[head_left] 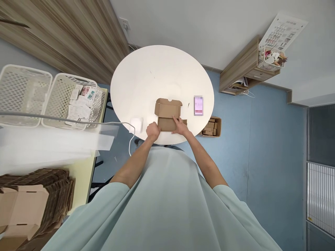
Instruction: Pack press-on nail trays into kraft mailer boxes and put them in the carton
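Note:
A small brown cardboard box (168,108) lies partly folded near the front edge of the round white table, its lid flap raised and spread away from me. My left hand (153,131) is closed on the box's left side, fingers curled and the thumb along the wall. At the opposite end, my right hand (180,126) has its fingers stretched out, with the index finger reaching over the inside and the thumb low at the front wall. A side flap sticks out beyond the right hand.
On the round table (136,76) lie a phone (198,105) and a white square item (136,124) with a cable nearby. An open carton (219,127) of small boxes stands on the floor at right. At left are white baskets (56,104) and stacked flat cardboard (31,205).

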The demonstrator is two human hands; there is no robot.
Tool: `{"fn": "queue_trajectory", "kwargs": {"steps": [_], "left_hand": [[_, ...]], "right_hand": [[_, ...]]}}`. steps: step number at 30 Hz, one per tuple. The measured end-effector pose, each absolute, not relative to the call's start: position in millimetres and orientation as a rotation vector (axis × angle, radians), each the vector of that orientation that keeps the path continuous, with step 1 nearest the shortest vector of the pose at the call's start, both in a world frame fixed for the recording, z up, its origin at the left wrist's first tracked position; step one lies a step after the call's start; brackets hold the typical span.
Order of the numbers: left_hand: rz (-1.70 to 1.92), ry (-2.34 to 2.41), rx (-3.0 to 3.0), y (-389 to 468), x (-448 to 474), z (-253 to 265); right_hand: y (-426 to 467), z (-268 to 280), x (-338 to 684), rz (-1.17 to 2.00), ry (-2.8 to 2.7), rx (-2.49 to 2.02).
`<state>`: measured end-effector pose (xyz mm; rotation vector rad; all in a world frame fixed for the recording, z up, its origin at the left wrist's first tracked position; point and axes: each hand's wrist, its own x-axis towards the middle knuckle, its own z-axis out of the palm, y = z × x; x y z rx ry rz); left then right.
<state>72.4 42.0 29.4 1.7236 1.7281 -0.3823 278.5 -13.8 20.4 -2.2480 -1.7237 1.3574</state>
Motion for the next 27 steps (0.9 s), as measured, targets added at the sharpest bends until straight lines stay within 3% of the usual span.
{"fn": "queue_trajectory", "kwargs": {"steps": [4, 10, 15, 27], "left_hand": [[-0.409, 1.725, 1.714, 42, 75, 34], [-0.404, 1.733, 1.731, 41, 76, 33], [-0.41, 1.759, 1.719, 41, 77, 31], [-0.415, 1.732, 1.7, 38, 76, 31]], "right_hand": [[-24, 27, 286, 1.262, -1.656, -2.184], [-62, 27, 310, 0.749, -1.072, -2.431], [-69, 16, 312, 0.937, -0.936, -2.517], [-52, 31, 272, 0.991, -1.155, -2.329]]}}
